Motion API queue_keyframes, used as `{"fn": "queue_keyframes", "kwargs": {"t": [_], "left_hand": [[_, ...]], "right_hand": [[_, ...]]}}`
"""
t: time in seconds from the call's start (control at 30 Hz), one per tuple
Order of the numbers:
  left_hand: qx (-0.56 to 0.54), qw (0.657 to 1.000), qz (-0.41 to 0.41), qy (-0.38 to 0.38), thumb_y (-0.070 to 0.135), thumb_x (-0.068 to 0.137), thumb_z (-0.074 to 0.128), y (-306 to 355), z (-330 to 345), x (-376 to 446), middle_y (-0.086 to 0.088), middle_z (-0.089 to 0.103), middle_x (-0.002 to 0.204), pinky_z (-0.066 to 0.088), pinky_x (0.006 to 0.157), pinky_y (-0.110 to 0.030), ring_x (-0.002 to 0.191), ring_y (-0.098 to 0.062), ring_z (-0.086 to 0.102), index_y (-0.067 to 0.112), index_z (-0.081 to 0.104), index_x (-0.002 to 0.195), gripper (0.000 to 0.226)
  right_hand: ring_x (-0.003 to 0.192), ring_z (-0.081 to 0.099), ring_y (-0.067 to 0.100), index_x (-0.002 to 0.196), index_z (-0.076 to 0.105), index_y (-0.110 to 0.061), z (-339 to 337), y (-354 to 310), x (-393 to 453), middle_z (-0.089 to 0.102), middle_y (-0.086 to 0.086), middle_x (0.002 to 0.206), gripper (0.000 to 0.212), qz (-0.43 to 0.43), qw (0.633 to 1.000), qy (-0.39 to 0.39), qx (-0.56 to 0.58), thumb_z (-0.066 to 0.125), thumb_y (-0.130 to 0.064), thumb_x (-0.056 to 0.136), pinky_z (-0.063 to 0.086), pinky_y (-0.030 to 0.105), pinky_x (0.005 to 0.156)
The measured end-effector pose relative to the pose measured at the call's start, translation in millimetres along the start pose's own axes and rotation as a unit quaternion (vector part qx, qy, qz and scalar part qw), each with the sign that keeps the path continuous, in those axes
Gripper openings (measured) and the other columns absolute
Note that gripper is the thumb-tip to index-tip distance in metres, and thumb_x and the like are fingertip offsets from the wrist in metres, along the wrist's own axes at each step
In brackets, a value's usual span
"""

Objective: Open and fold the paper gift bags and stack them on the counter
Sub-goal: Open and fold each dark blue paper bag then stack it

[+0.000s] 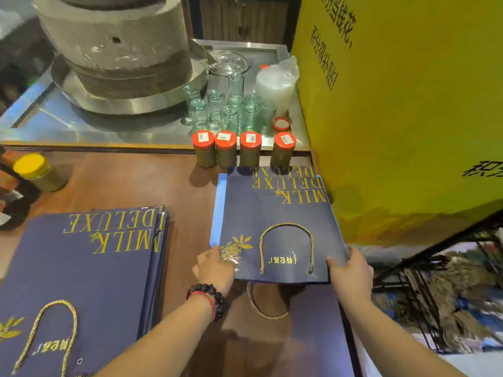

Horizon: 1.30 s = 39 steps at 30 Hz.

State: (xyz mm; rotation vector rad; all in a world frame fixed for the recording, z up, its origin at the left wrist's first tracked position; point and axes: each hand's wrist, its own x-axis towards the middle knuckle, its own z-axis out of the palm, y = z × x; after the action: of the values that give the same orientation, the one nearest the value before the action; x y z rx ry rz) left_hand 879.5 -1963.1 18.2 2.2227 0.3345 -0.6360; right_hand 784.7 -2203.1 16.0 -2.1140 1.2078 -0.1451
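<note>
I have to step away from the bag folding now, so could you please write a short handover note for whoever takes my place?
Left hand: grips the near left corner of the navy gift bag.
Right hand: grips its near right corner.
That bag lies flat on the wooden counter, on top of another bag, just in front of four red-lidded jars and beside a yellow board. One gold cord handle lies on its face; a second hangs off the near edge.
Done: a stack of flat bags sits on the left.
Left: probably finish this bag and continue; the count remaining cannot be told.
</note>
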Motion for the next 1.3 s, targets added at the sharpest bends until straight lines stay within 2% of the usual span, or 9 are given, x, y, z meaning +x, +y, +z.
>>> {"fn": "queue_keyframes", "kwargs": {"t": [0.1, 0.17, 0.23, 0.37, 0.57, 0.73, 0.9, 1.23, 1.3], "left_hand": [[0.013, 1.0, 0.004, -0.001, 0.017, 0.091, 0.053, 4.6, 9.4, 19.0, -0.007, 0.032, 0.134, 0.027, 0.098, -0.03, 0.122, -0.03, 0.028, 0.019, 0.05, 0.12, 0.03], [0.027, 1.0, 0.011, 0.001, 0.02, 0.093, 0.05, 5.0, 15.3, 30.3, -0.005, 0.027, 0.139, 0.028, 0.101, -0.032, 0.123, -0.029, 0.025, 0.02, 0.045, 0.129, 0.037], [0.036, 0.999, 0.014, -0.001, 0.022, 0.094, 0.048, 6.5, 19.4, 39.6, -0.005, 0.026, 0.14, 0.029, 0.102, -0.034, 0.122, -0.028, 0.025, 0.02, 0.043, 0.129, 0.036], [0.047, 0.999, 0.017, 0.001, 0.023, 0.096, 0.046, 5.5, 23.8, 53.8, -0.004, 0.025, 0.141, 0.03, 0.1, -0.034, 0.124, -0.028, 0.023, 0.019, 0.038, 0.135, 0.04], [0.045, 0.999, -0.002, -0.002, 0.02, 0.092, 0.047, 11.0, 24.1, 62.9, -0.005, 0.029, 0.136, 0.029, 0.093, -0.033, 0.117, -0.029, 0.028, 0.016, 0.045, 0.118, 0.027], [0.105, 0.994, 0.033, -0.006, 0.03, 0.09, 0.047, 17.1, 11.9, 54.0, -0.006, 0.029, 0.141, 0.034, 0.1, -0.039, 0.123, -0.031, 0.028, 0.015, 0.043, 0.122, 0.035], [0.178, 0.978, 0.111, 0.009, 0.035, 0.09, 0.05, 18.7, -14.8, 22.8, -0.009, 0.032, 0.141, 0.033, 0.103, -0.042, 0.125, -0.035, 0.03, 0.02, 0.037, 0.134, 0.049], [0.227, 0.959, 0.168, -0.009, 0.037, 0.092, 0.043, -15.4, -41.7, -65.9, -0.005, 0.034, 0.144, 0.033, 0.103, -0.042, 0.13, -0.029, 0.027, 0.023, 0.042, 0.131, 0.042], [0.233, 0.959, 0.163, -0.017, 0.038, 0.092, 0.043, -31.9, -50.7, -70.5, -0.005, 0.036, 0.143, 0.032, 0.102, -0.042, 0.13, -0.03, 0.028, 0.024, 0.044, 0.128, 0.039]], "right_hand": [[0.107, 0.051, 0.041, 0.118, 0.057, -0.012, 13.7, -11.2, 20.0, 0.063, 0.016, 0.117, 0.036, -0.02, 0.998, 0.013, -0.06, 0.061, -0.029, 0.086, 0.04, 0.044, 0.082], [0.103, 0.054, 0.041, 0.113, 0.059, -0.012, 23.9, -13.5, 31.7, 0.064, 0.018, 0.115, 0.027, -0.045, 0.998, 0.013, -0.05, 0.059, -0.021, 0.087, 0.042, 0.045, 0.08], [0.099, 0.056, 0.039, 0.107, 0.058, -0.012, 32.0, -14.3, 39.6, 0.064, 0.017, 0.11, 0.02, -0.054, 0.998, 0.007, -0.03, 0.057, -0.018, 0.088, 0.042, 0.043, 0.077], [0.106, 0.055, 0.037, 0.119, 0.055, -0.008, 43.0, -14.4, 47.3, 0.06, 0.017, 0.119, 0.029, -0.04, 0.998, -0.003, -0.051, 0.054, -0.021, 0.093, 0.043, 0.043, 0.081], [0.118, 0.051, 0.036, 0.133, 0.05, -0.012, 40.0, -20.0, 46.4, 0.055, 0.015, 0.131, 0.042, -0.019, 0.995, -0.03, -0.089, 0.054, -0.024, 0.093, 0.042, 0.044, 0.091], [0.104, 0.051, 0.035, 0.112, 0.053, -0.017, 22.3, -29.5, 39.8, 0.053, 0.012, 0.117, 0.027, -0.045, 0.978, -0.065, -0.193, 0.05, -0.027, 0.087, 0.045, 0.045, 0.086], [0.121, 0.05, 0.034, 0.134, 0.054, -0.015, -1.0, -46.0, 13.2, 0.055, 0.012, 0.133, 0.046, -0.122, 0.964, -0.07, -0.228, 0.051, -0.023, 0.089, 0.042, 0.041, 0.096], [0.103, 0.055, 0.027, 0.104, 0.06, -0.02, 6.4, -84.2, -99.7, 0.061, 0.0, 0.107, 0.024, -0.346, 0.882, -0.092, -0.306, 0.048, -0.031, 0.086, 0.037, 0.038, 0.085], [0.104, 0.054, 0.027, 0.107, 0.059, -0.02, 22.2, -87.7, -122.1, 0.061, 0.0, 0.108, 0.026, -0.368, 0.868, -0.101, -0.319, 0.048, -0.033, 0.087, 0.036, 0.038, 0.084]]}}
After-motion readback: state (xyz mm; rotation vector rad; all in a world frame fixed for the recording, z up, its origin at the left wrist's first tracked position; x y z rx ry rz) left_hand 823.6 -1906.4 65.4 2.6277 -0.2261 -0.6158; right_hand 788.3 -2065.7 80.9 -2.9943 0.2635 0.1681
